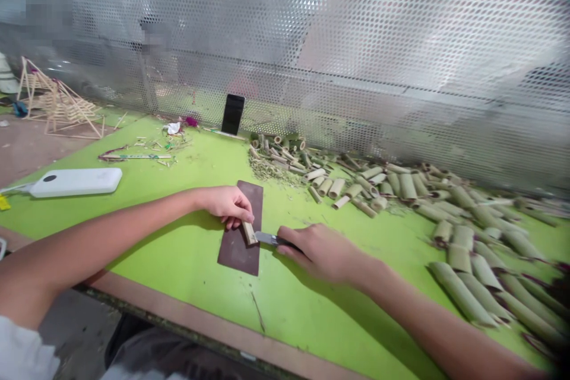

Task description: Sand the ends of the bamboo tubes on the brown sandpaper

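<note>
Left forearm point(98, 243) outstretched | left hand point(227, 206): fingers grasped bamboo piece point(249, 233), pinned steady on dark pad point(238, 255) | right hand point(323, 252): fingers clenched knife point(267, 238)

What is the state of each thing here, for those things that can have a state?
left hand, holding short bamboo piece on dark board
right hand, holding utility knife
utility knife, blade touching the bamboo piece
smartphone, upright, screen dark
white power bank, lying flat, cable attached
bamboo tubes, loose in scattered heaps
</note>
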Motion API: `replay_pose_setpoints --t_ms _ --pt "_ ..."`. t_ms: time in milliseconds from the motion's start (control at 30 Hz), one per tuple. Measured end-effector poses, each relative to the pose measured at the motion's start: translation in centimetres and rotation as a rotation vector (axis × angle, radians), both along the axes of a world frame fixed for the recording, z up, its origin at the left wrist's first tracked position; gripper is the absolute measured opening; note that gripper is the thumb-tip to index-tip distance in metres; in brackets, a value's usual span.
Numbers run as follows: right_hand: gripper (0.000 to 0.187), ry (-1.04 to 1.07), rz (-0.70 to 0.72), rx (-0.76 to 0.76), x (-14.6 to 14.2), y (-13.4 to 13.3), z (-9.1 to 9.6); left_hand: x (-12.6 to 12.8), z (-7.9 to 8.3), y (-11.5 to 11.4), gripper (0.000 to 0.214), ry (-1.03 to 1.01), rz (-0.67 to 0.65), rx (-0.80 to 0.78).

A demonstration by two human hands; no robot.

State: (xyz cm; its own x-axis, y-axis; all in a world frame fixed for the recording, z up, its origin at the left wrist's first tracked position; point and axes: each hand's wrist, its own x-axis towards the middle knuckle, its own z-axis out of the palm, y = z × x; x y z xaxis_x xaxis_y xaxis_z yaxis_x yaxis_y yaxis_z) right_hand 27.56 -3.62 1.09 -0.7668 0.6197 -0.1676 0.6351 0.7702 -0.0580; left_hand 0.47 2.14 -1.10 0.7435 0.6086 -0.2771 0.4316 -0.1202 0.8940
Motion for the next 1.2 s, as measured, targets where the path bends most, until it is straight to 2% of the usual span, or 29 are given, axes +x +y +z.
replay_pose_setpoints --t_ms 333,667,800,1000,1200 --pt "0.020 0.005 0.031 0.097 -2.8 -0.9 0.0 0.0 -0.4 0.3 0.035 -0.009 -0.013 -0.044" --pt "0.024 -0.019 -0.008 0.023 -1.7 -0.7 0.3 0.0 -0.2 0.1 0.037 -0.015 -0.027 -0.045" --pt "0.026 -0.016 0.049 -0.024 -0.7 -0.8 0.4 -0.7 -0.3 0.5 0.040 -0.029 -0.004 -0.049" --pt "0.033 0.044 0.040 -0.017 0.5 -0.4 -0.7 -1.9 -0.5 1.2 0.045 -0.043 0.018 -0.072" --pt "0.034 0.134 0.064 0.093 0.3 0.3 -1.7 -1.8 0.2 1.0 0.042 -0.032 0.004 -0.057"
